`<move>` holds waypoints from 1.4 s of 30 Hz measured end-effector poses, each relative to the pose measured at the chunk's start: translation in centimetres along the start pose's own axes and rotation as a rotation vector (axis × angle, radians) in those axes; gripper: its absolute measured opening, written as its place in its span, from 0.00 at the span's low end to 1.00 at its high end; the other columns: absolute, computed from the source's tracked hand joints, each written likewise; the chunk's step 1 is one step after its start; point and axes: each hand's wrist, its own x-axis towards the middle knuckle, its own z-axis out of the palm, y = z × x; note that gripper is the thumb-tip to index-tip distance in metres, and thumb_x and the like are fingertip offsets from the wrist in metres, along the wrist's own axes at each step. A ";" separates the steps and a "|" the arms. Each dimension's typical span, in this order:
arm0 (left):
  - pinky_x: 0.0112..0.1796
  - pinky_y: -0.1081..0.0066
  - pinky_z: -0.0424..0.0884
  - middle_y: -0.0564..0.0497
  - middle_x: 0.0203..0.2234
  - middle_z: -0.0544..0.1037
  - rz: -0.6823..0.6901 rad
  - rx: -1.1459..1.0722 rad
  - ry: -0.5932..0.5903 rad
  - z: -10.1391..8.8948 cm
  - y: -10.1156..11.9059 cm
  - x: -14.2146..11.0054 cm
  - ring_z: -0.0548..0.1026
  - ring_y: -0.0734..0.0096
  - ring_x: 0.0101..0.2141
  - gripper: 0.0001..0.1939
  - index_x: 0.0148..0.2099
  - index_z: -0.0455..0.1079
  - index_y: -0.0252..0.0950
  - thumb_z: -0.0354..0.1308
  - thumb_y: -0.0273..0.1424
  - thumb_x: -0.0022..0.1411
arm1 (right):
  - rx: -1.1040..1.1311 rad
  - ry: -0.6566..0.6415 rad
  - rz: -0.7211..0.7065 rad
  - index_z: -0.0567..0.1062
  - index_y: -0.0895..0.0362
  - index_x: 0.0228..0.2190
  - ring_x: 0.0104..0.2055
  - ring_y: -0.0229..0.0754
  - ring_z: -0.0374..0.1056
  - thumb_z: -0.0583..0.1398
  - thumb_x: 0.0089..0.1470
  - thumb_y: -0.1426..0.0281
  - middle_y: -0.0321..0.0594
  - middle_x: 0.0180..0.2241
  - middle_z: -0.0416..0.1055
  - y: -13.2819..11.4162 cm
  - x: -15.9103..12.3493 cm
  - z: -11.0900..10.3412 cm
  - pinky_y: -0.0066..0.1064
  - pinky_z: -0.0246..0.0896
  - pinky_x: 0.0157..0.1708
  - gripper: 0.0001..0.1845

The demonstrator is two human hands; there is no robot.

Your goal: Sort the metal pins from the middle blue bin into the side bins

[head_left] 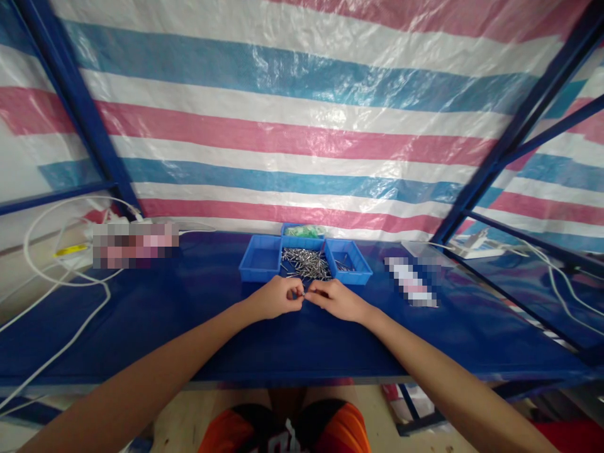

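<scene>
Head camera: Bare left hand (279, 297) and right hand (337, 300) met mid-frame, grips narrow, apparently pinching a tiny silvery metal piece (304, 294) below a blue plastic bin (302, 242); fine handling seemed in hand, next calling for steadiness.

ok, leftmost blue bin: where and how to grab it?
Probably best pinched at the left rim of the leftmost bin, coming from the left: that wall stands up as a thin edge, while its right side sits close beside the middle bin of metal pieces, leaving little finger room.
</scene>
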 end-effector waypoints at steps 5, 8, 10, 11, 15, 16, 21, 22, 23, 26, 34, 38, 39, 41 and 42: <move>0.27 0.79 0.59 0.58 0.20 0.69 0.063 0.105 -0.035 0.0 0.3 0.0 0.66 0.79 0.22 0.03 0.30 0.68 0.34 0.54 0.26 0.56 | 0.029 -0.018 -0.018 0.71 0.59 0.33 0.23 0.33 0.61 0.52 0.62 0.63 0.32 0.23 0.65 0.0 0.0 -0.1 0.24 0.53 0.25 0.14; 0.28 0.77 0.59 0.57 0.21 0.69 0.099 0.161 -0.052 0.1 0.4 0.0 0.65 0.78 0.23 0.04 0.31 0.68 0.34 0.53 0.25 0.57 | 0.021 -0.024 -0.027 0.72 0.60 0.33 0.23 0.32 0.61 0.53 0.61 0.65 0.33 0.23 0.66 -0.2 0.0 -0.1 0.24 0.53 0.26 0.12; 0.30 0.77 0.60 0.56 0.22 0.70 0.119 0.184 -0.062 0.1 0.4 0.0 0.66 0.77 0.24 0.04 0.31 0.68 0.34 0.53 0.25 0.57 | 0.016 -0.028 -0.030 0.72 0.59 0.33 0.23 0.32 0.61 0.53 0.60 0.67 0.33 0.24 0.66 -0.2 -0.1 -0.1 0.24 0.52 0.25 0.11; 0.31 0.77 0.60 0.55 0.23 0.70 0.127 0.191 -0.068 0.1 0.4 0.0 0.66 0.77 0.25 0.04 0.31 0.68 0.34 0.52 0.25 0.57 | 0.013 -0.030 -0.032 0.72 0.59 0.34 0.23 0.32 0.61 0.54 0.60 0.68 0.33 0.24 0.66 -0.2 -0.1 -0.1 0.24 0.52 0.25 0.10; 0.30 0.77 0.59 0.55 0.24 0.70 0.142 0.196 -0.102 -0.3 0.3 0.1 0.66 0.76 0.25 0.03 0.32 0.68 0.35 0.54 0.26 0.57 | 0.004 -0.039 -0.030 0.72 0.59 0.33 0.21 0.32 0.59 0.54 0.58 0.70 0.31 0.21 0.64 0.0 -0.1 -0.1 0.23 0.51 0.23 0.07; 0.29 0.77 0.59 0.56 0.24 0.70 0.141 0.193 -0.114 -0.5 0.2 0.1 0.66 0.77 0.25 0.02 0.32 0.69 0.35 0.55 0.26 0.56 | 0.002 -0.041 -0.027 0.72 0.59 0.33 0.21 0.32 0.58 0.54 0.58 0.70 0.30 0.20 0.63 0.0 -0.1 -0.1 0.23 0.50 0.23 0.07; 0.29 0.78 0.59 0.55 0.24 0.70 0.122 0.175 -0.145 -0.9 0.0 0.2 0.65 0.77 0.25 0.03 0.31 0.70 0.35 0.55 0.25 0.54 | -0.001 -0.042 -0.005 0.72 0.59 0.34 0.21 0.32 0.58 0.54 0.58 0.70 0.30 0.20 0.63 -0.1 -0.1 -0.3 0.23 0.50 0.23 0.08; 0.29 0.77 0.58 0.55 0.24 0.70 0.114 0.169 -0.146 -0.9 0.0 0.3 0.65 0.77 0.25 0.03 0.30 0.69 0.34 0.55 0.25 0.54 | 0.000 -0.042 -0.001 0.72 0.59 0.34 0.21 0.32 0.58 0.54 0.58 0.70 0.30 0.20 0.63 -0.1 -0.1 -0.3 0.23 0.50 0.23 0.08; 0.28 0.77 0.58 0.55 0.23 0.70 0.106 0.163 -0.147 -0.9 0.0 0.3 0.65 0.77 0.24 0.03 0.30 0.69 0.34 0.55 0.25 0.53 | -0.001 -0.042 0.003 0.72 0.59 0.34 0.21 0.32 0.59 0.54 0.58 0.70 0.30 0.20 0.63 -0.1 -0.1 -0.3 0.23 0.51 0.23 0.08; 0.27 0.78 0.57 0.56 0.21 0.69 0.079 0.141 -0.151 -0.9 0.0 0.2 0.64 0.78 0.22 0.03 0.30 0.68 0.34 0.54 0.24 0.53 | -0.003 -0.045 0.007 0.73 0.59 0.34 0.21 0.32 0.59 0.55 0.58 0.70 0.31 0.20 0.64 0.0 -0.1 -0.2 0.23 0.51 0.24 0.08; 0.26 0.78 0.58 0.58 0.19 0.66 0.037 0.091 -0.117 -1.0 -0.2 0.2 0.64 0.79 0.21 0.02 0.31 0.66 0.34 0.53 0.25 0.54 | -0.014 -0.055 -0.008 0.73 0.59 0.34 0.22 0.32 0.60 0.55 0.58 0.70 0.31 0.21 0.65 0.4 -0.1 -0.1 0.23 0.52 0.24 0.08; 0.25 0.79 0.59 0.58 0.19 0.67 0.024 0.053 -0.089 -1.0 0.0 0.2 0.63 0.79 0.21 0.02 0.31 0.66 0.34 0.53 0.27 0.56 | -0.025 -0.053 -0.020 0.73 0.59 0.34 0.21 0.32 0.60 0.56 0.58 0.70 0.31 0.21 0.65 0.3 -0.1 -0.2 0.23 0.52 0.24 0.07; 0.25 0.79 0.59 0.58 0.20 0.67 0.022 0.043 -0.080 -1.0 0.1 0.2 0.63 0.79 0.21 0.03 0.32 0.66 0.34 0.53 0.28 0.56 | -0.028 -0.053 -0.023 0.73 0.59 0.35 0.21 0.32 0.60 0.56 0.58 0.70 0.31 0.21 0.65 0.2 -0.1 -0.2 0.23 0.52 0.24 0.07; 0.26 0.79 0.60 0.57 0.21 0.68 0.020 0.027 -0.061 -0.9 0.5 0.2 0.64 0.79 0.22 0.04 0.33 0.67 0.34 0.53 0.29 0.57 | -0.034 -0.052 -0.029 0.73 0.59 0.35 0.21 0.32 0.61 0.56 0.58 0.70 0.32 0.21 0.66 0.2 -0.1 -0.1 0.23 0.52 0.24 0.07; 0.26 0.79 0.60 0.57 0.21 0.68 0.020 0.021 -0.054 -0.9 0.6 0.2 0.64 0.79 0.22 0.05 0.34 0.67 0.34 0.53 0.30 0.58 | -0.037 -0.052 -0.032 0.73 0.59 0.35 0.22 0.33 0.61 0.56 0.58 0.70 0.32 0.21 0.66 0.1 -0.1 -0.1 0.23 0.53 0.24 0.07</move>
